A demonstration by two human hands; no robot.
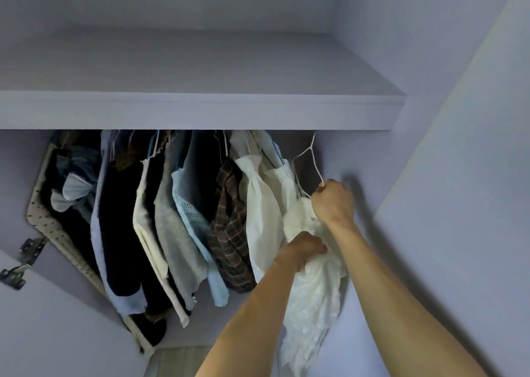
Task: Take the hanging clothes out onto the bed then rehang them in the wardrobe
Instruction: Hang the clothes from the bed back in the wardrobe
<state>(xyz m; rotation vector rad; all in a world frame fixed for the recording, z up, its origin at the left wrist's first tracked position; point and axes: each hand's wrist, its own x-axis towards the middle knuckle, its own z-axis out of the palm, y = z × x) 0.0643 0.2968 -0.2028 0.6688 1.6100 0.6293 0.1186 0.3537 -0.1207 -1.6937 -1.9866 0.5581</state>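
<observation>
Under wardrobe shelf (200,112), raised right hand (334,201) holds hanger (317,166)

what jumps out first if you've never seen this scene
At right, the right hand grips a white wire hanger while the left hand bunches the white garment below it. To their left, a packed row of hanging clothes fills the space under the shelf.
</observation>
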